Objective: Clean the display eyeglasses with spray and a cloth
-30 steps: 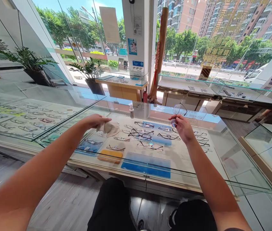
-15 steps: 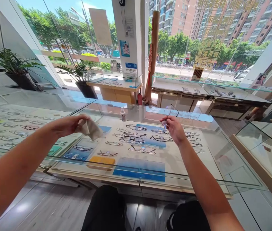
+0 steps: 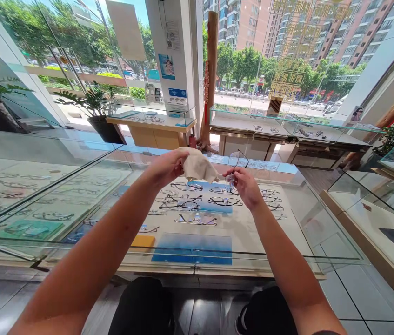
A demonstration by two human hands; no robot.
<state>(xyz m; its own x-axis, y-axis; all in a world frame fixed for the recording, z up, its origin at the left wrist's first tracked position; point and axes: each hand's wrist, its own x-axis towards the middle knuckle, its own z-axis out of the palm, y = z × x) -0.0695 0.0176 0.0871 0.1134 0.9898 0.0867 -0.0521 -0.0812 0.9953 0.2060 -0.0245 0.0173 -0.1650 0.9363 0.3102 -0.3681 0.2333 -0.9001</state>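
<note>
My left hand pinches a beige cleaning cloth, which hangs loosely to the right of the fingers, over the glass display case. Just right of the cloth, my right hand grips a pair of eyeglasses with thin dark frames, held up on edge with one lens above the fingers and one below. A narrow gap seems to lie between cloth and glasses. Several more eyeglasses lie in rows inside the case beneath my hands.
Inside the case are a blue sheet and a yellow block. Another glass case stands to the right. Further cases line the window, near a wooden post and a potted plant.
My left hand has brought the cloth rightward and up, close to the glasses. The right hand still holds the glasses in much the same pose. The view has turned slightly right.
</note>
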